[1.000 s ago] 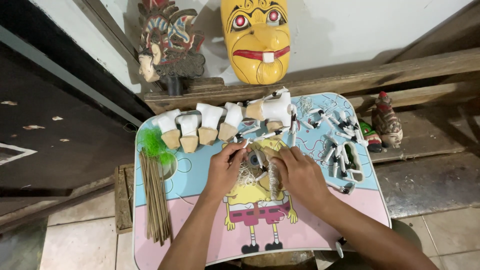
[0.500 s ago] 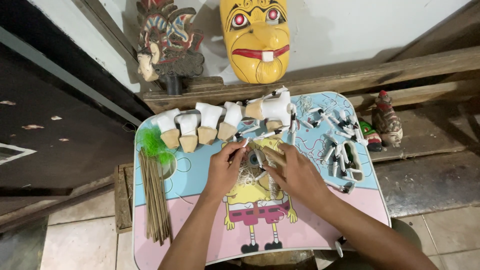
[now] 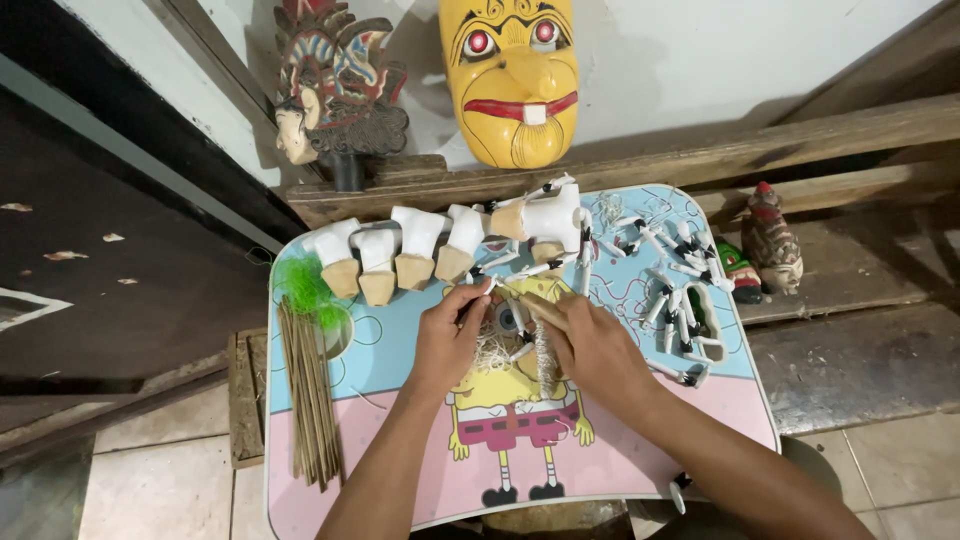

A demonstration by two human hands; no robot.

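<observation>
A small desk with a blue and pink cartoon-printed top fills the lower middle of the frame; it stands on pale floor tiles, its far edge against a rough wooden ledge that runs across the upper frame below a white wall; on the ledge a yellow carved mask leans at top centre, a painted puppet head stands upper left, and a small painted figurine sits at the right. Along the desk's far edge lies a row of white and tan wooden puppet bodies; small white limb pieces scatter over its right part; a bundle of thin sticks and a green tuft lie by its left edge; the pink near part is bare, with free space there. Both forearms reach up from the bottom edge to the desk's centre; the left hand curls closed, pinching a thin white stick; the right hand grips a slim wooden rod over a pale fibrous bundle.
</observation>
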